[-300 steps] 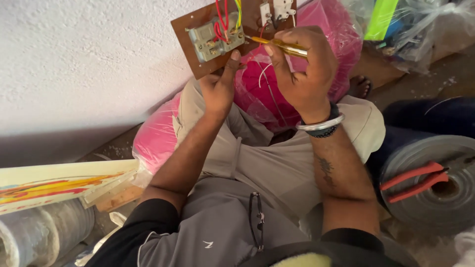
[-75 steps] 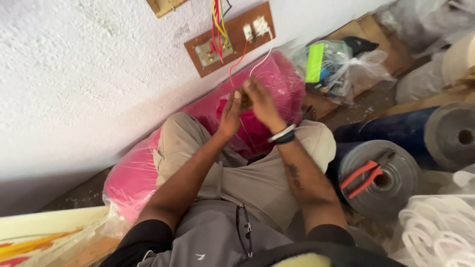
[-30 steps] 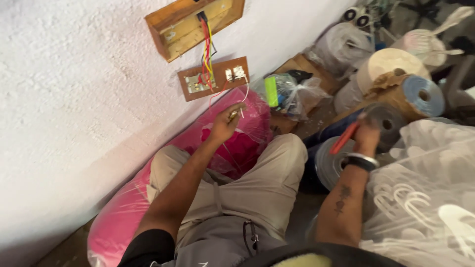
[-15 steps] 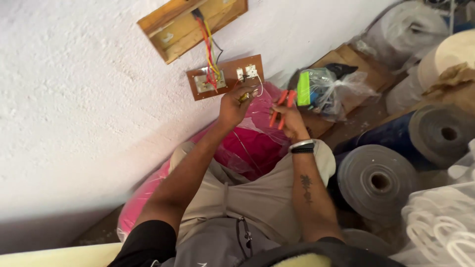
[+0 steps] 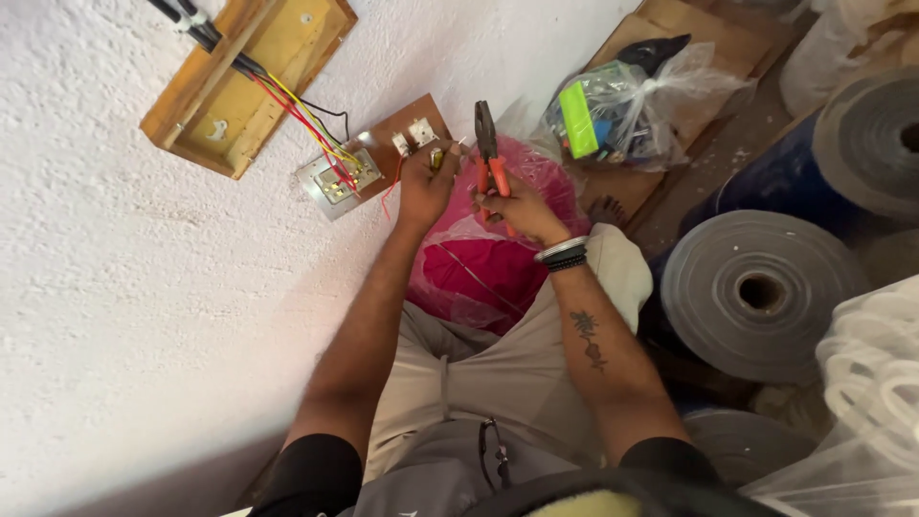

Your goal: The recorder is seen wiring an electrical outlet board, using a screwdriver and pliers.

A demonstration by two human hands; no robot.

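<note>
A clear plastic bag (image 5: 637, 105), knotted at the top, lies on a brown cardboard sheet (image 5: 699, 29) at upper right; it contains a bright green flat pack (image 5: 578, 120) and dark items. A pink sack in clear wrap (image 5: 488, 263) lies against the white wall beneath the person's forearms. No signs or screens are visible.

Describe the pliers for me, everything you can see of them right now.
The pliers have dark metal jaws and orange-red grips, seemingly rubber or plastic. They stand nearly upright in the picture, nose pointing up toward the wooden switch board, handles down. The right hand grips the handles; the nose is free and touches nothing. The left hand is beside it, pinching thin wires. Whether the jaws are open, I cannot tell.
</note>
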